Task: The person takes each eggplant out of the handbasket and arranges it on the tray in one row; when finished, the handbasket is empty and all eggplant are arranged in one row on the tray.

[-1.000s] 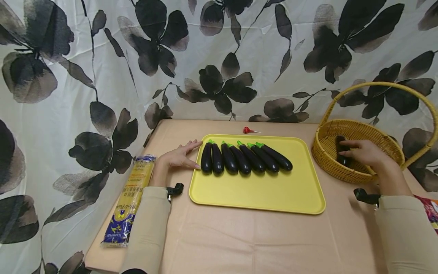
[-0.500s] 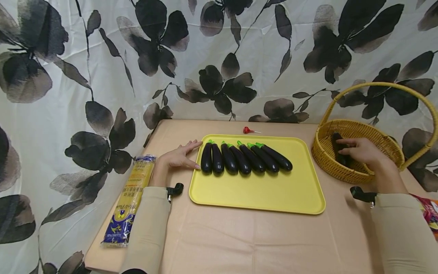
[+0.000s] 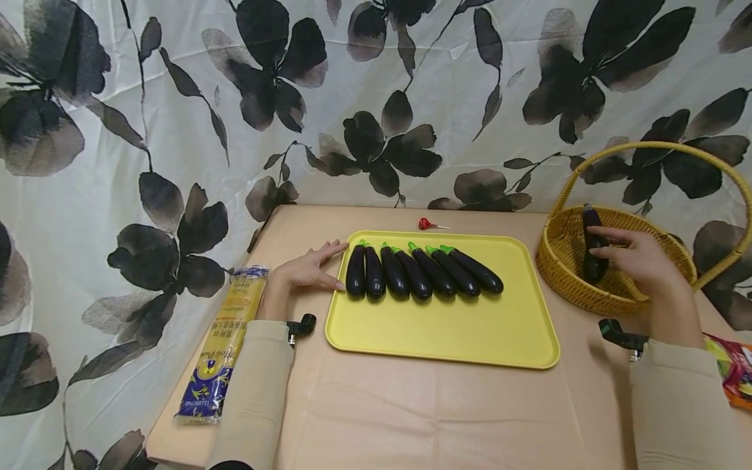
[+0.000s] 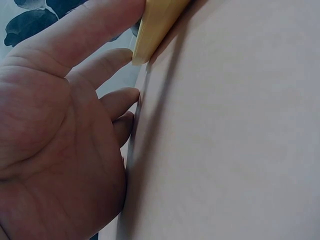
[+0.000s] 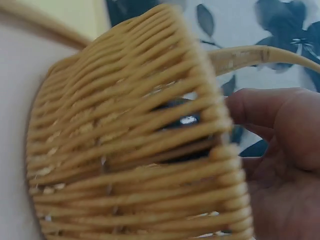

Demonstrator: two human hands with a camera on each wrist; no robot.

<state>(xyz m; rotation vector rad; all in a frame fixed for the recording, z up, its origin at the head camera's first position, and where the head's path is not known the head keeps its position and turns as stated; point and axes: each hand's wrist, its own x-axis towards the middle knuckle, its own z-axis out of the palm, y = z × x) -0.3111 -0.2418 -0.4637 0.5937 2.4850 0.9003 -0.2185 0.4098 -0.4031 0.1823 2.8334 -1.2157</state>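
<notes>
My right hand (image 3: 646, 258) pinches a dark eggplant (image 3: 592, 238) between thumb and fingers inside a yellow wicker basket (image 3: 578, 295), at the right of the head view. The eggplant stands tilted up above the far rim. In the right wrist view the basket wall (image 5: 130, 135) hides most of it; a dark, shiny bit shows through the weave beside the hand (image 5: 287, 140). My left hand (image 3: 302, 269), fingers extended, touches the left edge of a yellow tray (image 3: 435, 333). Several glossy eggplants (image 3: 414, 277) with green stems lie side by side on that tray.
A spaghetti pack (image 3: 220, 352) lies left of my left forearm. Behind the tray is a small red-handled item (image 3: 429, 224) with a thin tip. A colourful packet (image 3: 734, 369) sits at the right edge. The basket's tall handle (image 3: 664, 145) arches over it.
In the basket my right hand has raised the eggplant and turned it more upright, after a slight shift left. The left hand and the row on the tray have stayed in place.
</notes>
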